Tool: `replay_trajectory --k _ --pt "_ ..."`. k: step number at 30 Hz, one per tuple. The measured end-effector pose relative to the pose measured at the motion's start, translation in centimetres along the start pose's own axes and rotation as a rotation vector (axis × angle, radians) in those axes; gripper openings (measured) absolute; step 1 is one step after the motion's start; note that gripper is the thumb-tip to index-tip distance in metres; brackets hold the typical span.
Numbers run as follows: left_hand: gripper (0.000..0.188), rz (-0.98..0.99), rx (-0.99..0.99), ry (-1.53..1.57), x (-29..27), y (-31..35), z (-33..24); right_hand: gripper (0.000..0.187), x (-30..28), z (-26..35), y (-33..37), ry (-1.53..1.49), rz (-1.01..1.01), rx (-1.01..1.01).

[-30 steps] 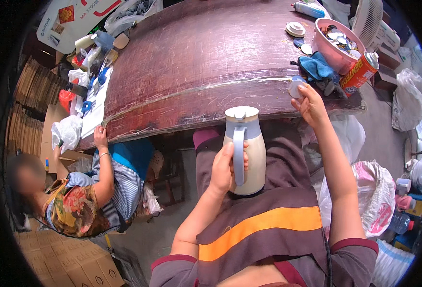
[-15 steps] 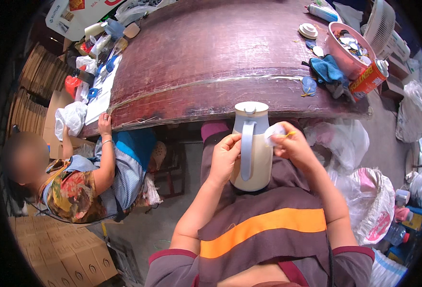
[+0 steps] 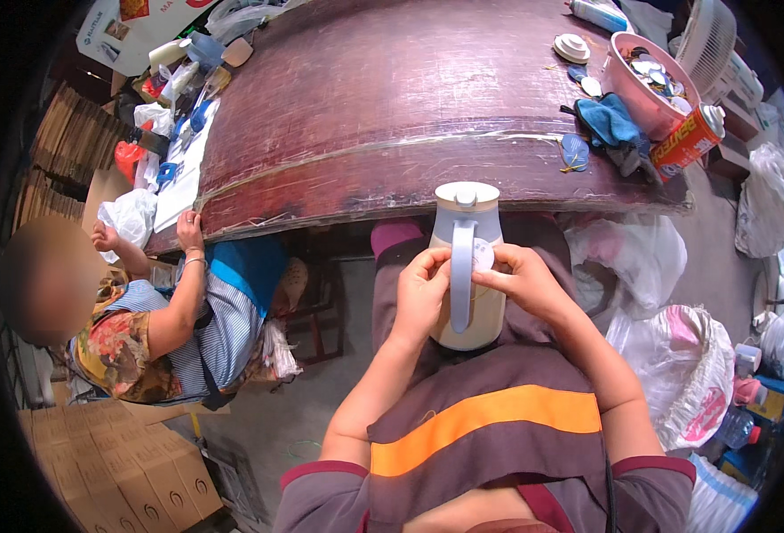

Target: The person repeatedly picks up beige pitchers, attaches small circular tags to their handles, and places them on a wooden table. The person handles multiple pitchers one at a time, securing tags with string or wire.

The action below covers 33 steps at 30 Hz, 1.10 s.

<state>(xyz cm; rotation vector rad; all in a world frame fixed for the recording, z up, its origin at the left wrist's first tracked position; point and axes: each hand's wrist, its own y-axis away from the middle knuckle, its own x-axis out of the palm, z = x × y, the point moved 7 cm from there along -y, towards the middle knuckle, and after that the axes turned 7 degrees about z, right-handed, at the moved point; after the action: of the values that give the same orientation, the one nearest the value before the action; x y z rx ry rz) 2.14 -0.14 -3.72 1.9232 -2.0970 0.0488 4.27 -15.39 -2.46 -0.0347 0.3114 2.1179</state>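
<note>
A cream thermos jug (image 3: 486,322) with a grey-blue handle (image 3: 461,293) and white lid (image 3: 467,193) stands upright between my thighs, its handle toward me. My right hand (image 3: 527,282) pinches a round white tag (image 3: 483,256) between thumb and fingertips, just right of the handle. Left of the handle, my left hand (image 3: 422,291) has its fingertips pressed together in a pinch. What lies in that pinch is too small to make out. The jug's lower end meets the dark apron cloth on my lap.
Beyond the jug is a dark red table (image 3: 365,115). On its right sit a pink basin (image 3: 619,84) of round tags, a blue cloth (image 3: 610,120) and an orange can (image 3: 687,142). A co-worker (image 3: 134,346) sits at left, above cartons (image 3: 125,462). Plastic sacks (image 3: 676,382) lie right.
My right hand has brought the tag leftward, close against the jug's handle, and the tag's face now shows. My left hand stays by the handle. The co-worker's far hand has lifted off a plastic bag.
</note>
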Motion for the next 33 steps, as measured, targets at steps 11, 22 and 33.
replay_trajectory --k 11,22,33 --pt "0.014 -0.271 0.180 0.478 -2.0 1.6 -0.1 0.015 -0.6 0.5 0.7 -1.230 0.108 -0.209" --pt "0.011 -0.148 0.696 -0.726 1.1 3.0 -8.3 0.050 0.2 5.2 0.8 -0.508 -0.012 -0.281" --pt "0.010 0.050 0.446 -0.643 2.1 1.5 -8.9 0.059 0.1 6.8 1.4 0.152 -0.233 -0.463"
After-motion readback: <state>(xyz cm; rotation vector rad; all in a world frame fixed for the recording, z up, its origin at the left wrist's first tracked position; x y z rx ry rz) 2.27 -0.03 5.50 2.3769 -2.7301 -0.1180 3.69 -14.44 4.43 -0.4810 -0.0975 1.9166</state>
